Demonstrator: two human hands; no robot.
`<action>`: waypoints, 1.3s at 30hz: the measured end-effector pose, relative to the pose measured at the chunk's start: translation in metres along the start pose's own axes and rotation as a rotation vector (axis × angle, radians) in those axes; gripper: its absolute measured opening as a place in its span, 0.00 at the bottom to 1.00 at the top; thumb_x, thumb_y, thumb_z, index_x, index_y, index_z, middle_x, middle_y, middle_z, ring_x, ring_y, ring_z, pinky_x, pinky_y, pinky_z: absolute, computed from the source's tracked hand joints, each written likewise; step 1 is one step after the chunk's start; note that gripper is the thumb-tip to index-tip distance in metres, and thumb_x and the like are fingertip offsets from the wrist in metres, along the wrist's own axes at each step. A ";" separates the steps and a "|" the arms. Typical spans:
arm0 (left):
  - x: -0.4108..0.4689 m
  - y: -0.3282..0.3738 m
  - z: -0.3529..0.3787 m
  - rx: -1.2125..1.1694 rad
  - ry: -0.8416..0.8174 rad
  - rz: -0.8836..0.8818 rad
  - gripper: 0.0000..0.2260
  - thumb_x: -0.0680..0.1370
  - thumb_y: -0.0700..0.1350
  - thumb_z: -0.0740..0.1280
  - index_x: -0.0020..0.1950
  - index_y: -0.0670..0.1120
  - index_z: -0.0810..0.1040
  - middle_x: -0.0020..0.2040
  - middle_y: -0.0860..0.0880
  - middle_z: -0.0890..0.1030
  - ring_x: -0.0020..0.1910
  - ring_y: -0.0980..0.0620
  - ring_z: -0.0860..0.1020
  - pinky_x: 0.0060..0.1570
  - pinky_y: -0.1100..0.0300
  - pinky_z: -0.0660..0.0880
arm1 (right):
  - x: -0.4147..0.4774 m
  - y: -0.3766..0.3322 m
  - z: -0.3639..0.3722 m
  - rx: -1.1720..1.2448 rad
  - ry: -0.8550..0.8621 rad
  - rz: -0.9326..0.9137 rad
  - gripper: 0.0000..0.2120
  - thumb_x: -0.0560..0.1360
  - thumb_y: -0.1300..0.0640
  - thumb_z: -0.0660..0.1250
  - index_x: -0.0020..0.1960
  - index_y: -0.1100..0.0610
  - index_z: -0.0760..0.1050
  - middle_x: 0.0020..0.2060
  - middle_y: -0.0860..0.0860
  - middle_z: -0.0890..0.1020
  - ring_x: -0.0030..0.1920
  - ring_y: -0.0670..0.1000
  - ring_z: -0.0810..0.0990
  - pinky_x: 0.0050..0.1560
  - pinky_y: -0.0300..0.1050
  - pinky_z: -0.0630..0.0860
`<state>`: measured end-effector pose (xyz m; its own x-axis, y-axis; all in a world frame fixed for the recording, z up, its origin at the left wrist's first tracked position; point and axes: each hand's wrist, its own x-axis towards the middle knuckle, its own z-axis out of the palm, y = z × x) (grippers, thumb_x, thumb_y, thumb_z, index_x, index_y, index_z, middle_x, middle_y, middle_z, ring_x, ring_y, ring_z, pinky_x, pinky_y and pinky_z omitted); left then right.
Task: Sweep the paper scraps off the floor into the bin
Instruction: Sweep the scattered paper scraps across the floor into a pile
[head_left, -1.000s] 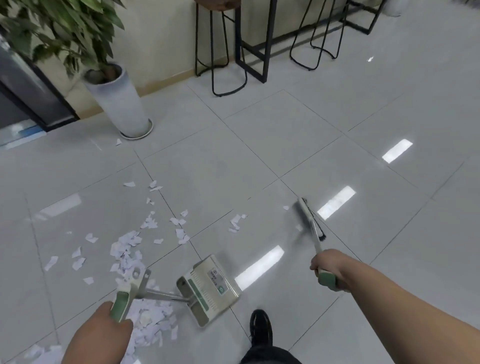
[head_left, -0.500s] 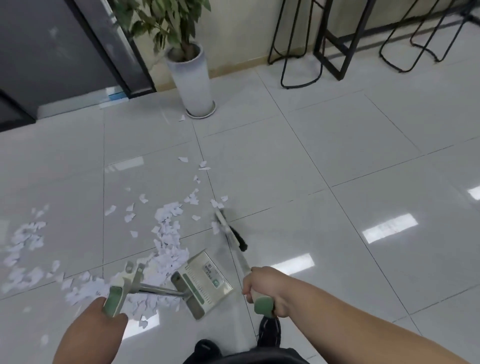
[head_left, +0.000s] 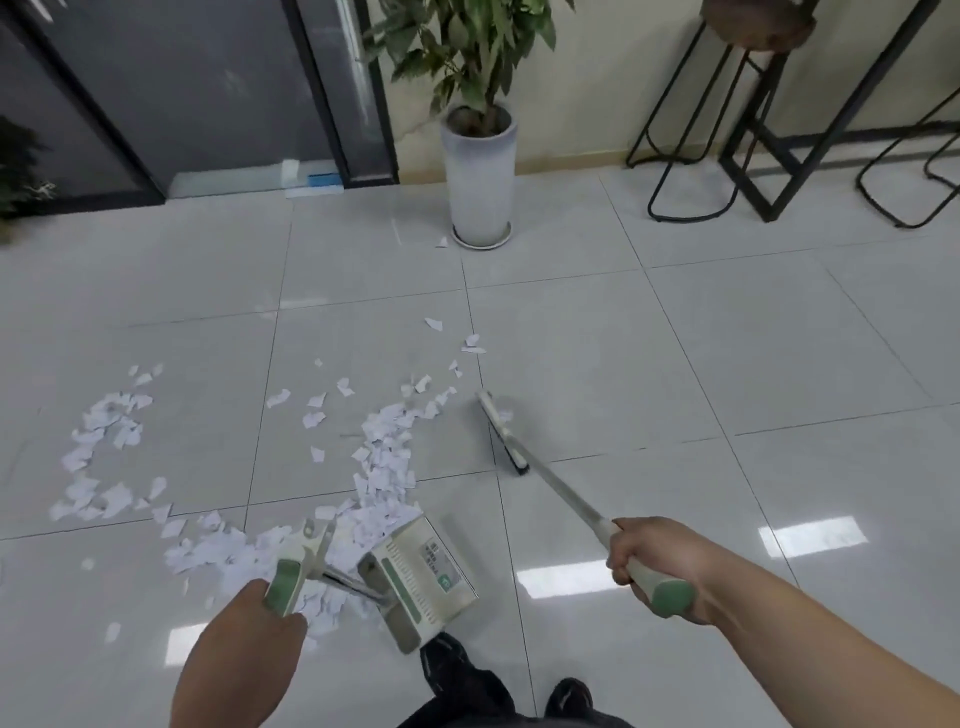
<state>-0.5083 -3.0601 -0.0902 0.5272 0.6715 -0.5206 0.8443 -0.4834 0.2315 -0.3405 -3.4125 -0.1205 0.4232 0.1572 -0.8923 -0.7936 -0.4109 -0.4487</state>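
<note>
White paper scraps (head_left: 383, 467) lie in a loose band across the grey floor tiles, with a second patch (head_left: 104, 447) further left. My right hand (head_left: 652, 556) grips the green-ended handle of a broom (head_left: 503, 432), whose head rests on the floor just right of the scraps. My left hand (head_left: 249, 639) holds the green grip of a long-handled metal dustpan (head_left: 423, 582). The pan hangs tilted just above the floor, in front of my feet, at the near end of the scrap band. No bin is in view.
A tall white pot with a leafy plant (head_left: 480, 171) stands by the wall, one scrap beside it. Black metal stool and table frames (head_left: 737, 145) fill the back right. A dark glass door (head_left: 197, 93) is at the back left. My shoes (head_left: 452, 670) are at the bottom.
The view has swung left, bringing the door and the left scrap patch into sight. The broom head has moved left across the tiles toward the scrap band. Both hands keep their holds.
</note>
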 end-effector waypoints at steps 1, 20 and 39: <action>0.009 -0.006 -0.006 0.012 -0.006 0.012 0.02 0.76 0.40 0.64 0.45 0.43 0.72 0.37 0.44 0.76 0.35 0.46 0.75 0.36 0.52 0.67 | 0.012 -0.011 0.005 -0.032 0.034 -0.001 0.08 0.72 0.69 0.64 0.50 0.63 0.75 0.30 0.56 0.75 0.28 0.52 0.71 0.28 0.40 0.64; 0.068 -0.073 -0.070 -0.138 0.025 -0.158 0.04 0.75 0.42 0.64 0.42 0.43 0.70 0.35 0.44 0.77 0.36 0.46 0.76 0.35 0.56 0.68 | 0.130 -0.090 0.233 -0.418 -0.111 0.064 0.06 0.67 0.63 0.66 0.44 0.59 0.73 0.39 0.59 0.76 0.33 0.55 0.71 0.30 0.38 0.65; 0.117 -0.002 -0.093 -0.182 -0.006 -0.177 0.03 0.75 0.42 0.63 0.43 0.44 0.70 0.37 0.45 0.77 0.37 0.49 0.76 0.36 0.56 0.67 | 0.108 -0.236 0.146 -0.254 -0.078 -0.029 0.07 0.71 0.67 0.65 0.49 0.61 0.74 0.31 0.58 0.76 0.23 0.52 0.69 0.24 0.37 0.64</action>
<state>-0.4395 -2.9284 -0.0750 0.3695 0.7333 -0.5708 0.9271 -0.2493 0.2798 -0.1716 -3.1674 -0.1180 0.4012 0.2367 -0.8849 -0.6427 -0.6156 -0.4561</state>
